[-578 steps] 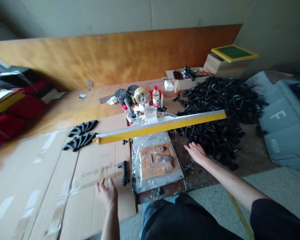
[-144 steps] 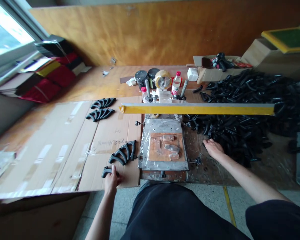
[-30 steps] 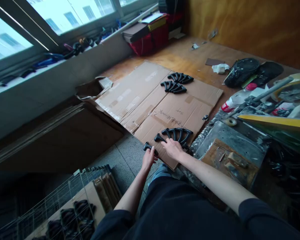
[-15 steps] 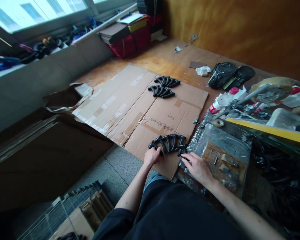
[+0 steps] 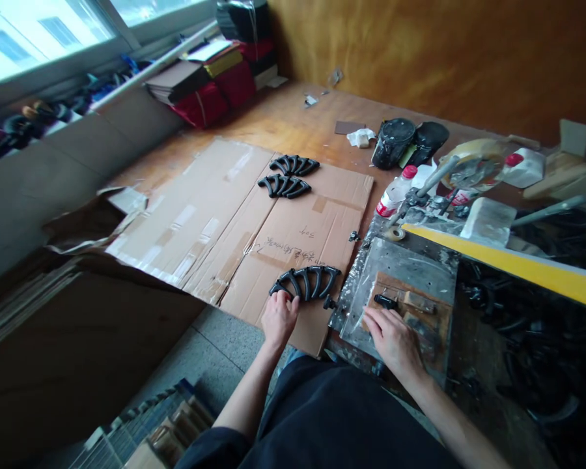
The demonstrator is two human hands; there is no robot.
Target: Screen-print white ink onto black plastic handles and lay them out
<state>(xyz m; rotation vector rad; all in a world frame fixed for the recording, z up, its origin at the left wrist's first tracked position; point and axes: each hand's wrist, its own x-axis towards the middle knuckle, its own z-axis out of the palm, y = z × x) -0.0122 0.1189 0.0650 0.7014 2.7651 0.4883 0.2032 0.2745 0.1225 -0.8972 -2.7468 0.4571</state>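
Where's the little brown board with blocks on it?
In the head view, right of centre, the brown board lies on the grey plate, partly hidden by the right hand.

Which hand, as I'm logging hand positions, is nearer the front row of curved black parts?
Left. The left hand is at the left end of the front row; the right hand is beyond its right end, over the metal plate.

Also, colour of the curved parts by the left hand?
The curved parts: black. Best seen in the head view.
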